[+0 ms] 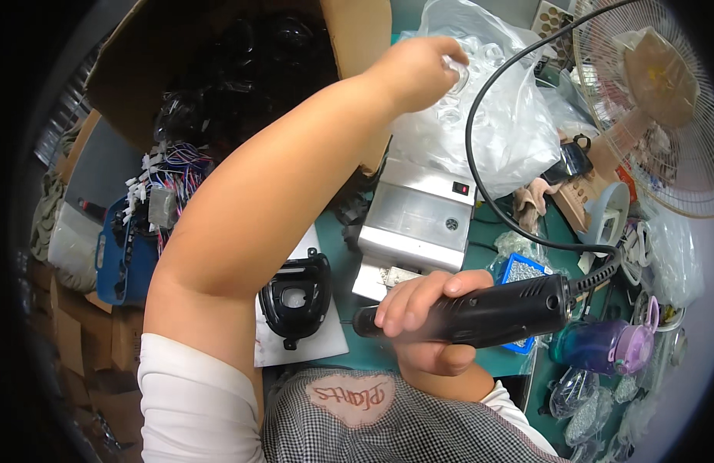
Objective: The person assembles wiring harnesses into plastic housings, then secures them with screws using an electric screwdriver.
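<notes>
The left arm (233, 224) rises bent at the elbow from the lower left, its bare forearm slanting up and rightward; the left hand (419, 73) curls inward, though how tightly its fingertips close is hard to tell. The right hand (422, 309), nearer the body, has its fingers wrapped in a closed grip

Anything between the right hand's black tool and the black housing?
Nothing visible. The black tool in the right hand points toward the black housing; white board and green mat show in the gap. The cable leaves the other end.
</notes>
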A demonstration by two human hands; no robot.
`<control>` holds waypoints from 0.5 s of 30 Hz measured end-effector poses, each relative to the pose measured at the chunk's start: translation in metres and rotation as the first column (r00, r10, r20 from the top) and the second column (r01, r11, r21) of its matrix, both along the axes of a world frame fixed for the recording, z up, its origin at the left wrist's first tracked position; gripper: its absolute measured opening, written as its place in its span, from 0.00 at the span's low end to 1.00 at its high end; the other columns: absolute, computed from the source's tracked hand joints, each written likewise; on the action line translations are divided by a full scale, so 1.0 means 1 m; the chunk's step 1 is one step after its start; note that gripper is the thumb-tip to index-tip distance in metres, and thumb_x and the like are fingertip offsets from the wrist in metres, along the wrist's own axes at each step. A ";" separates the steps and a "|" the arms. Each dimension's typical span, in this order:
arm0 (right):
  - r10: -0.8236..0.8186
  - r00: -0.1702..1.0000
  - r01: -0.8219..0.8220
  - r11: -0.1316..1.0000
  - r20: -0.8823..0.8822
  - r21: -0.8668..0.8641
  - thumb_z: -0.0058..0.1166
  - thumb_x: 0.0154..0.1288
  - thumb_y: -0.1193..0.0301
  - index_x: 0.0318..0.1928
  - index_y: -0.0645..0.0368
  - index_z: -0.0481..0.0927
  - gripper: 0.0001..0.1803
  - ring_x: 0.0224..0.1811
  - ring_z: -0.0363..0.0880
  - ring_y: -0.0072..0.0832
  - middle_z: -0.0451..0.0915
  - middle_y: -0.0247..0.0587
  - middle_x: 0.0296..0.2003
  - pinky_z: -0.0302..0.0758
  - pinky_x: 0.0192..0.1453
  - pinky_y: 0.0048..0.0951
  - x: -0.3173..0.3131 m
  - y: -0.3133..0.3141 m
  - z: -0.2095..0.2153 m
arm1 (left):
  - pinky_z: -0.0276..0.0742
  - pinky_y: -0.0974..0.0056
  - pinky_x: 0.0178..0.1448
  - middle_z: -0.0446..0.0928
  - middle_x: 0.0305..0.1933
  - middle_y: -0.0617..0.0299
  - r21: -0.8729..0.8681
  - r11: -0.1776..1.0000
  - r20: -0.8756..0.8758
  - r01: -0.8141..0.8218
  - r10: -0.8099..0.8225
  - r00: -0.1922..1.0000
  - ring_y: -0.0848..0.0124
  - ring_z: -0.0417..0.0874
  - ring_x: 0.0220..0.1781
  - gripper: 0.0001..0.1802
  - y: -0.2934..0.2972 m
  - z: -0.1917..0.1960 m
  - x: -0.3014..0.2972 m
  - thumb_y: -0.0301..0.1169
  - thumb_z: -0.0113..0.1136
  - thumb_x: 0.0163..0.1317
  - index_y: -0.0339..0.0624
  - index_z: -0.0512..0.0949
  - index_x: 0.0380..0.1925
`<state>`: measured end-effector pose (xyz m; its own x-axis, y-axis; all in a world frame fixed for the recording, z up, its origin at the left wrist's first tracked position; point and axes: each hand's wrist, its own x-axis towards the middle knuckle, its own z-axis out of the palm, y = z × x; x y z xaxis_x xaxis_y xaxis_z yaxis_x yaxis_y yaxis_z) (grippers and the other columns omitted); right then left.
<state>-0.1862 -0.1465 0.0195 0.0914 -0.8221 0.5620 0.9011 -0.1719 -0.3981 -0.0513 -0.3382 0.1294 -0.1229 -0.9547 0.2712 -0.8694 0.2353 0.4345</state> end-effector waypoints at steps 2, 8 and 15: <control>-0.008 1.000 0.008 1.000 0.001 0.005 0.59 0.60 0.48 0.51 0.59 0.60 0.34 0.22 0.76 0.31 0.73 0.42 0.27 0.78 0.27 0.33 0.002 0.000 -0.001 | 0.77 0.66 0.41 0.79 0.38 0.58 0.070 0.997 -0.263 -0.018 0.035 0.964 0.71 0.81 0.43 0.17 0.026 0.013 0.009 0.30 0.55 0.60 0.46 0.77 0.51; -0.011 1.000 0.011 1.000 -0.017 0.003 0.59 0.60 0.47 0.53 0.59 0.60 0.35 0.21 0.75 0.30 0.72 0.41 0.26 0.78 0.26 0.33 0.004 0.002 0.000 | 0.76 0.72 0.35 0.79 0.37 0.61 0.165 0.977 -0.728 0.135 0.028 0.686 0.73 0.82 0.41 0.14 0.107 0.008 0.042 0.31 0.56 0.61 0.37 0.74 0.45; -0.033 0.999 0.033 0.999 -0.037 0.000 0.60 0.57 0.44 0.54 0.58 0.60 0.38 0.21 0.75 0.30 0.72 0.41 0.26 0.78 0.26 0.32 0.007 0.006 -0.006 | 0.77 0.73 0.34 0.81 0.34 0.63 0.384 0.916 -0.623 -0.119 0.352 0.699 0.78 0.80 0.35 0.13 0.197 -0.026 0.081 0.33 0.63 0.58 0.38 0.74 0.39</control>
